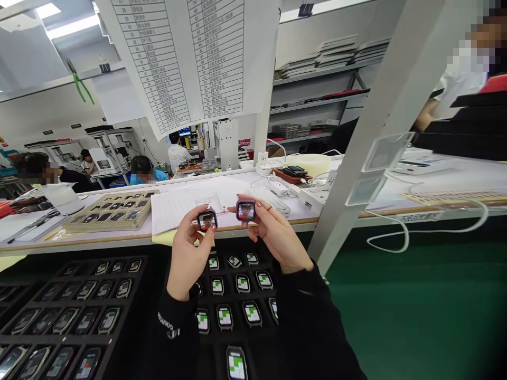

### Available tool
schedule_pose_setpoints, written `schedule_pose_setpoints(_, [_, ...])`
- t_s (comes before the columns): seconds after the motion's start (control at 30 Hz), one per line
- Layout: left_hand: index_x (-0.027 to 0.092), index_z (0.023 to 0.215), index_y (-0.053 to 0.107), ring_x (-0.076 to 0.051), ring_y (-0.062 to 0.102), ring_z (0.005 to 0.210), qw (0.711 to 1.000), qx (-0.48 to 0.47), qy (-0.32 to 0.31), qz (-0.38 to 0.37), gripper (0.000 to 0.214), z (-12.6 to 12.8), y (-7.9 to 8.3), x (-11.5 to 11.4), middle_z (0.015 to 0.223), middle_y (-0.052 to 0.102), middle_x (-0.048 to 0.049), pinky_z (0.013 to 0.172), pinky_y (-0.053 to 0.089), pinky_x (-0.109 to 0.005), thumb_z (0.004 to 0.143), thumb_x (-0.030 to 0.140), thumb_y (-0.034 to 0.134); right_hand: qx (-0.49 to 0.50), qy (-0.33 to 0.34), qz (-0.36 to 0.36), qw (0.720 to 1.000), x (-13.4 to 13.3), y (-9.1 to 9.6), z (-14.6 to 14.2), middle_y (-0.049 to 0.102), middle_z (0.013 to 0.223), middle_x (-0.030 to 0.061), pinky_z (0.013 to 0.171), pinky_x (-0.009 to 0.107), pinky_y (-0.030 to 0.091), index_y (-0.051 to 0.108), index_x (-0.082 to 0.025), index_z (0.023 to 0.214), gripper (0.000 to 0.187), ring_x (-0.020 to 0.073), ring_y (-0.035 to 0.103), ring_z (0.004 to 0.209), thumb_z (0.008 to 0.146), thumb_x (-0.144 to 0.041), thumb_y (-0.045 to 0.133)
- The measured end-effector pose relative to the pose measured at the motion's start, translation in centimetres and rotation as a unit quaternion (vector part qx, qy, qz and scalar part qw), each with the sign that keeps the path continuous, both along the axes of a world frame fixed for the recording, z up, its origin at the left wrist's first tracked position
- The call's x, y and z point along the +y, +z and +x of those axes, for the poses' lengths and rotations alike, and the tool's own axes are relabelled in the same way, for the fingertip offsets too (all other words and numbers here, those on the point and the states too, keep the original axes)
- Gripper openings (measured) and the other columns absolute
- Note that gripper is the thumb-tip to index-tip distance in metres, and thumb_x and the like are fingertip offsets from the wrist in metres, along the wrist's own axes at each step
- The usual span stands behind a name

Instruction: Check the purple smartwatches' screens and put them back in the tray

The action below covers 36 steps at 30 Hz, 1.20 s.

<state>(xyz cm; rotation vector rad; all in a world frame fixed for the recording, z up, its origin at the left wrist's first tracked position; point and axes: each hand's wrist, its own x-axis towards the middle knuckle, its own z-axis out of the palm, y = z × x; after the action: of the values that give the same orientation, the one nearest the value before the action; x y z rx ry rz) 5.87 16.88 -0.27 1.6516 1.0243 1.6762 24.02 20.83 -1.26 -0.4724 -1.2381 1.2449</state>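
My left hand (190,252) is closed on a dark smartwatch (207,220) without a strap, its thumb on the lower edge of the lit screen. In my right hand (279,232) a second smartwatch (246,210) is gripped between the fingers, its screen also lit. Both are held up side by side, apart, just before the shelf's front edge. Below them lies a black foam tray (216,353) with rows of watches showing green and white screens; my arms hide parts of it. To the left is another black tray (103,345) of watches, many with dark screens.
A beige tray (95,220) of watch parts and paper sheets (170,208) lie on the shelf. A slanting metal post (356,142) stands at right, near white cables (404,237). A printed list (222,58) hangs above. Several people work beyond; another person stands at far right.
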Motion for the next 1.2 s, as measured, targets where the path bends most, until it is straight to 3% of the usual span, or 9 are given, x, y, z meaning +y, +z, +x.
schedule_pose_setpoints(0.23, [0.028,0.124,0.058,-0.016,0.062,0.097,1.0,0.015,-0.003,0.002,0.043,0.0,0.1,-0.4,0.117,0.064,-0.0044,0.078,0.051,-0.024,0.083,0.023,0.069,0.02,-0.038,0.001,0.999,0.6,-0.1,0.9,0.07,0.105,0.0098,0.044,0.017,0.037,0.064,-0.023,0.123,0.04,0.0154,0.051,0.069,0.092,-0.049,0.062])
schedule_pose_setpoints(0.47, [0.029,0.126,0.057,-0.017,0.063,0.1,1.0,0.028,0.005,-0.006,0.044,0.0,1.2,-2.7,0.116,0.064,-0.0042,0.081,0.051,-0.025,0.084,0.026,0.07,0.02,-0.044,-0.008,0.999,0.0,0.2,1.2,0.07,0.105,0.0097,0.045,0.018,0.037,0.064,-0.022,0.122,0.042,0.0153,0.05,0.068,0.091,-0.051,0.064])
schedule_pose_setpoints(0.7, [0.031,0.124,0.057,-0.016,0.061,0.105,1.0,0.021,-0.011,-0.009,0.043,-0.6,1.8,-5.0,0.122,0.061,-0.0029,0.082,0.051,-0.023,0.083,0.026,0.071,0.017,0.001,0.0,1.0,-0.4,0.6,0.2,0.069,0.106,0.01,0.046,0.018,0.038,0.064,-0.021,0.122,0.041,0.0148,0.052,0.069,0.092,-0.049,0.062])
schedule_pose_setpoints(0.87, [0.029,0.127,0.057,-0.017,0.061,0.1,0.998,0.036,0.004,-0.059,0.04,-1.7,-0.3,-5.9,0.125,0.062,-0.0048,0.082,0.052,-0.026,0.088,0.031,0.066,0.011,0.016,-0.002,1.0,-0.3,0.4,-1.0,0.069,0.106,0.0098,0.045,0.018,0.039,0.064,-0.021,0.121,0.041,0.0148,0.052,0.069,0.091,-0.049,0.063])
schedule_pose_setpoints(1.03, [0.024,0.125,0.059,-0.016,0.063,0.085,0.992,0.015,0.026,-0.126,0.035,-2.9,-3.3,-7.1,0.108,0.066,-0.0062,0.08,0.054,-0.03,0.093,0.04,0.055,-0.005,0.014,-0.011,1.0,-1.3,0.5,-1.3,0.068,0.105,0.0095,0.044,0.02,0.038,0.065,-0.022,0.12,0.037,0.0157,0.054,0.067,0.092,-0.046,0.061])
schedule_pose_setpoints(1.2, [0.025,0.129,0.055,-0.017,0.062,0.096,0.987,0.003,0.017,-0.16,0.042,-3.3,-5.7,-8.0,0.123,0.061,-0.0077,0.083,0.053,-0.029,0.088,0.028,0.063,-0.02,0.007,-0.006,1.0,-2.5,0.9,-1.1,0.067,0.102,0.0083,0.043,0.023,0.039,0.068,-0.025,0.116,0.033,0.0181,0.056,0.069,0.091,-0.046,0.064])
